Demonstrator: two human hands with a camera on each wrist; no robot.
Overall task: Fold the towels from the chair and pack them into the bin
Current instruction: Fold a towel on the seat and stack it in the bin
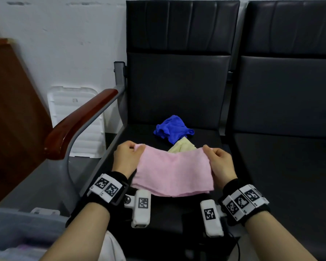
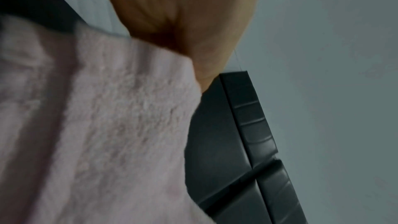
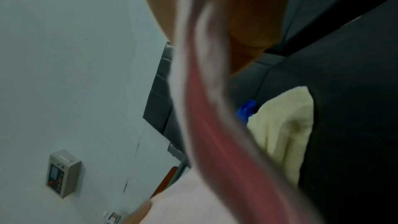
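A pink towel (image 1: 172, 172) hangs folded over the black chair seat (image 1: 196, 144), stretched between my two hands. My left hand (image 1: 127, 155) pinches its far left corner and my right hand (image 1: 217, 159) pinches its far right corner. The towel's nap fills the left wrist view (image 2: 96, 117), and it runs as a blurred pink band (image 3: 206, 125) through the right wrist view. Behind it on the seat lie a crumpled blue towel (image 1: 172, 129) and a pale yellow towel (image 1: 183, 146) (image 3: 282, 129), partly hidden by the pink one. A translucent bin (image 1: 17, 232) sits at the lower left.
A wooden armrest (image 1: 77, 121) on a grey metal frame borders the seat's left side. A second black chair (image 1: 286, 147) adjoins on the right. White foam packing (image 1: 75, 117) leans against the wall, and a brown wooden panel (image 1: 11, 110) stands at far left.
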